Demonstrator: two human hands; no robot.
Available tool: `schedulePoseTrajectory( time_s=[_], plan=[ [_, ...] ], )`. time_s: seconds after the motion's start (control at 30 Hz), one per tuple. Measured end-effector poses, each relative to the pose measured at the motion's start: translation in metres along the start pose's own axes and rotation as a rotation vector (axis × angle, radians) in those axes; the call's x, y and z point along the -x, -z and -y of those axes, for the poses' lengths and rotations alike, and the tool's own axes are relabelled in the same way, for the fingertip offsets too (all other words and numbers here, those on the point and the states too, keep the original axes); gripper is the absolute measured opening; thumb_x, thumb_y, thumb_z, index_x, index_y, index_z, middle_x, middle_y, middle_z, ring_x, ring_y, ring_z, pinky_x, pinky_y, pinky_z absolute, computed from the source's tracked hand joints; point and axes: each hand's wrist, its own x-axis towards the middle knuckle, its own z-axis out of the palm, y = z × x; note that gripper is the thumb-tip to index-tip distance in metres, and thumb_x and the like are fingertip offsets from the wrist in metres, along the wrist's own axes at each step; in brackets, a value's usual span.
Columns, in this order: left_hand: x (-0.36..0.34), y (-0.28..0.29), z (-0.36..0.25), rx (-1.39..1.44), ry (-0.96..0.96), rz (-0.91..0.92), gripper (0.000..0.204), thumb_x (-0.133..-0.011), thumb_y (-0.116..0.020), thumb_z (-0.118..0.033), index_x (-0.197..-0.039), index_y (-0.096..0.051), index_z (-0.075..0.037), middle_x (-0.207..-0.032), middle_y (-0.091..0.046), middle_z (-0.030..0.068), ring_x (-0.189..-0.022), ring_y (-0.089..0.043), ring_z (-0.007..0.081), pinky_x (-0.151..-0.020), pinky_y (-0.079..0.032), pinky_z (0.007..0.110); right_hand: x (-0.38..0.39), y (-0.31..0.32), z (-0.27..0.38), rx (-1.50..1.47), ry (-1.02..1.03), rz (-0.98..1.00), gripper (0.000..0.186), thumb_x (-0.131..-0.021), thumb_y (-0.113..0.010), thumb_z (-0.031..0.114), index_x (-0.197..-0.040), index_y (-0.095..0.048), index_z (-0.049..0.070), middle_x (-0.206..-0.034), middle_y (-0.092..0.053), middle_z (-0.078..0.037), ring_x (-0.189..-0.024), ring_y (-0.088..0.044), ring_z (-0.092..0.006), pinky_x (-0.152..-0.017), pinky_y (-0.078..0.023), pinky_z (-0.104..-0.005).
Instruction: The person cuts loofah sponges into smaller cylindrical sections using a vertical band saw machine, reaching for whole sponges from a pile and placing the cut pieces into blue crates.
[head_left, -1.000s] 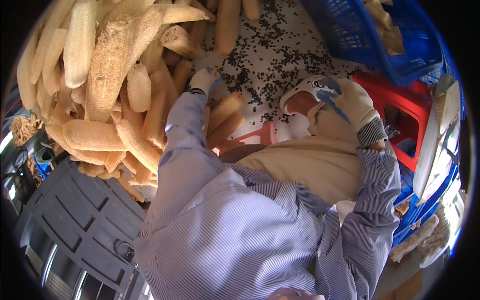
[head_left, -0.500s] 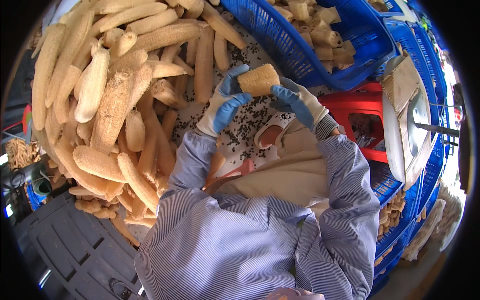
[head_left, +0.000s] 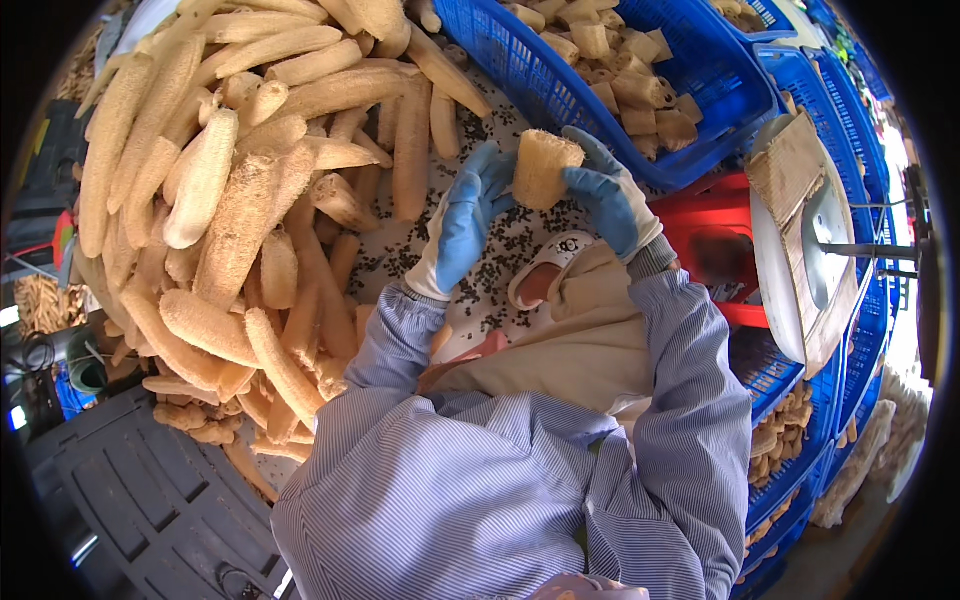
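A short cut piece of dried loofah (head_left: 543,167) is held up between both gloved hands. My left hand (head_left: 462,221), in a blue and white glove, grips its left side. My right hand (head_left: 612,198), gloved the same way, grips its right side. A big pile of whole dried loofahs (head_left: 240,200) lies to the left on a pale sheet strewn with black seeds (head_left: 500,262). Just beyond my hands stands a blue plastic crate (head_left: 560,95) with several cut loofah pieces (head_left: 620,70) inside.
A red stool (head_left: 720,230) sits under my right arm. A round metal disc on a board (head_left: 810,250) stands at the right. More blue crates (head_left: 790,440) with loofah bits line the right side. A dark plastic pallet (head_left: 130,500) lies at lower left.
My left hand left the pile and joined my right hand on the cut loofah piece. Both hands then carried it up and right, nearer the blue crate.
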Motion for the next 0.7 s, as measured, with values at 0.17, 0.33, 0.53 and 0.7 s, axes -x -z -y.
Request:
schedulePoseTrajectory(
  time_s=[0.17, 0.33, 0.53, 0.7],
  plan=[
    [0.011, 0.009, 0.003, -0.134, 0.048, -0.097, 0.077, -0.101, -0.043, -0.054, -0.154, -0.022, -0.003, -0.152, -0.037, 0.019, -0.139, -0.04, 0.0295, -0.112, -0.036, 0.042, -0.008, -0.005, 0.004, 0.197, 0.339, -0.013, 0.075, -0.078, -0.074, -0.008, -0.146, -0.044, 0.008, -0.137, -0.056, -0.01, -0.121, -0.057, -0.024, -0.101, -0.052, -0.0353],
    [0.069, 0.05, 0.005, -0.455, 0.15, -0.204, 0.063, -0.099, -0.06, -0.034, -0.15, -0.036, -0.006, -0.144, -0.049, 0.0124, -0.132, -0.047, 0.0206, -0.109, -0.04, 0.035, -0.028, 0.057, 0.028, 0.339, 0.534, -0.576, 0.049, -0.096, -0.062, 0.023, -0.134, -0.051, -0.006, -0.118, -0.065, -0.013, -0.108, -0.061, -0.0189, -0.089, -0.05, -0.0302],
    [0.196, 0.137, -0.093, -0.882, -0.292, -0.57, 0.049, -0.1, -0.056, -0.027, -0.143, -0.044, -0.008, -0.143, -0.05, 0.0153, -0.129, -0.052, 0.0268, -0.106, -0.047, 0.041, -0.073, 0.108, 0.003, 1.44, 0.161, -0.792, 0.071, -0.087, -0.065, 0.054, -0.138, -0.054, 0.008, -0.121, -0.064, -0.023, -0.115, -0.061, -0.0338, -0.097, -0.047, -0.0388],
    [0.29, 0.13, -0.212, -1.565, -0.501, -1.218, 0.059, -0.103, -0.047, -0.037, -0.151, -0.032, -0.005, -0.149, -0.042, 0.0221, -0.134, -0.044, 0.035, -0.109, -0.04, 0.045, -0.099, 0.018, -0.094, 1.889, 0.248, 0.422, 0.066, -0.092, -0.061, 0.032, -0.152, -0.033, 0.021, -0.148, -0.047, -0.013, -0.137, -0.044, -0.0282, -0.114, -0.03, -0.0452]
  ],
)
